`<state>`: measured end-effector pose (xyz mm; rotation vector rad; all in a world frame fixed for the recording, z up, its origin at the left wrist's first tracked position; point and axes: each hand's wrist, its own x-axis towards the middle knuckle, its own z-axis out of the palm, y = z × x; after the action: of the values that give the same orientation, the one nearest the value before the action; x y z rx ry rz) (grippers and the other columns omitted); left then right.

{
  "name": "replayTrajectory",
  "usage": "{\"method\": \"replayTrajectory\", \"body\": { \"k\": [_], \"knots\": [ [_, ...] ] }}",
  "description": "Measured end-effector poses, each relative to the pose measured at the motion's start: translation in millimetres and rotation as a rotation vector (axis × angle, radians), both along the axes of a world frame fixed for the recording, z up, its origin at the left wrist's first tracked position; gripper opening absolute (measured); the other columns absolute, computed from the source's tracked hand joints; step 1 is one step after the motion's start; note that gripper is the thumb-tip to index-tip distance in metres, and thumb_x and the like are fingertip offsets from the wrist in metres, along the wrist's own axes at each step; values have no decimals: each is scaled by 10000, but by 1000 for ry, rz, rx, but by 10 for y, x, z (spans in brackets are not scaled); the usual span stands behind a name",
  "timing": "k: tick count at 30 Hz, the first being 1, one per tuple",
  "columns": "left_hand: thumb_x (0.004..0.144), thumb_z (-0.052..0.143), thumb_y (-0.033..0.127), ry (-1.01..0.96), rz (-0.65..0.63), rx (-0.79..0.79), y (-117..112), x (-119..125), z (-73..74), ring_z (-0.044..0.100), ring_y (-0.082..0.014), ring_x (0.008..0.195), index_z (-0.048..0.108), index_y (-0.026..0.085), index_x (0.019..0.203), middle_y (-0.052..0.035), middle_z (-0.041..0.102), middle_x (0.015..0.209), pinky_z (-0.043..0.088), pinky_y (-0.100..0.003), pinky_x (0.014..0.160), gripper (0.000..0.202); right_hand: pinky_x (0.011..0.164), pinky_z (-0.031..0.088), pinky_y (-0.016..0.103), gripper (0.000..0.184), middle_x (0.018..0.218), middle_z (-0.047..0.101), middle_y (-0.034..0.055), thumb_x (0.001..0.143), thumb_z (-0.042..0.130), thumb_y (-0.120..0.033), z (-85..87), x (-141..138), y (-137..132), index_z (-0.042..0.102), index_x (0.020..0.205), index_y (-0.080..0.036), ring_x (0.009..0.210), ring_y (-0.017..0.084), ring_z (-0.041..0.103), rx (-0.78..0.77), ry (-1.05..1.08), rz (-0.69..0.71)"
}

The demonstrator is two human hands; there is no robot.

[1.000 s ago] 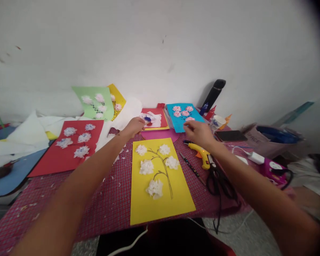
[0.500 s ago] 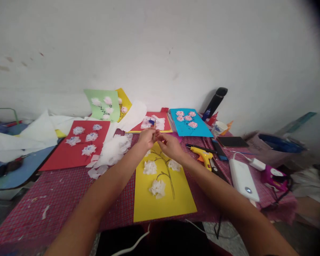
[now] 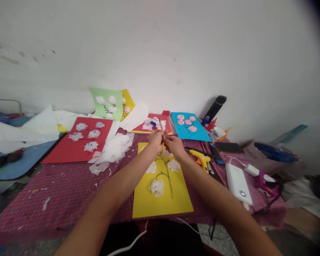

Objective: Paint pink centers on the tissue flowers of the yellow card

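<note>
Thin stick (image 3: 161, 125), clamped in grip of left hand (image 3: 155, 139) and right hand (image 3: 173, 144), above far edge of yellow card (image 3: 162, 201)

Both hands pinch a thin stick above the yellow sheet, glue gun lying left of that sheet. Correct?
No. Head view: the glue gun lies right of the yellow sheet. The left hand and right hand do pinch the thin stick.

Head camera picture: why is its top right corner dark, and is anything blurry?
Head view: the lens edge shades that corner; soft light, no glare; left hand, right hand and yellow card look fairly sharp, the thin stick less so.
</note>
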<state>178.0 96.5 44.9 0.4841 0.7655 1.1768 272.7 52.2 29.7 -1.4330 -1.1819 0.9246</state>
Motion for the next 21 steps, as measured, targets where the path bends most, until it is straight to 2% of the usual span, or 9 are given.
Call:
{"method": "replayTrajectory", "body": {
  "k": [5,8,11,13,16,18,21],
  "knots": [
    [620,706,76,-27,29,10,-139,78,49,610,-124,553,483,219,792,9,678,696,435,-255,567,316,402,333,249,394,519,549,-38,788,683,-605,-18,7,-84,583,690,-237,421,121,483,80,32,-166],
    [646,717,93,-25,20,28,-238,164,117,538,-116,489,491,221,764,28,622,636,371,-255,509,286,435,378,265,345,554,586,-24,807,663,-570,13,15,-121,599,733,-240,460,145,522,133,23,-241],
    [679,720,67,2,46,44,-379,130,191,547,-114,525,535,215,788,33,599,637,390,-254,540,261,478,407,275,278,588,616,-9,813,644,-496,79,97,-93,613,736,-230,494,157,543,144,-29,-248],
    [695,739,49,47,92,80,-498,-39,223,583,-107,599,589,207,836,22,633,694,428,-243,607,260,517,421,280,249,608,639,5,831,615,-444,140,200,-26,616,715,-223,523,165,560,143,-166,-227],
    [768,760,130,282,158,390,-655,-511,222,603,-124,667,624,214,844,4,654,736,459,-252,669,176,584,420,287,248,633,673,28,870,578,-372,249,375,140,645,694,-210,601,188,603,116,-513,-188],
    [811,754,186,439,197,561,-699,-879,180,638,-143,727,651,222,863,-7,687,797,488,-263,722,121,625,415,286,242,730,735,57,889,573,-331,329,460,278,692,727,-197,699,207,650,90,-742,-162],
    [879,701,236,614,306,650,-663,-1312,62,635,-148,734,648,237,905,6,675,820,491,-265,719,59,676,422,278,240,903,801,92,922,572,-306,459,500,491,766,850,-185,830,224,696,56,-994,-112]
  ]
}}
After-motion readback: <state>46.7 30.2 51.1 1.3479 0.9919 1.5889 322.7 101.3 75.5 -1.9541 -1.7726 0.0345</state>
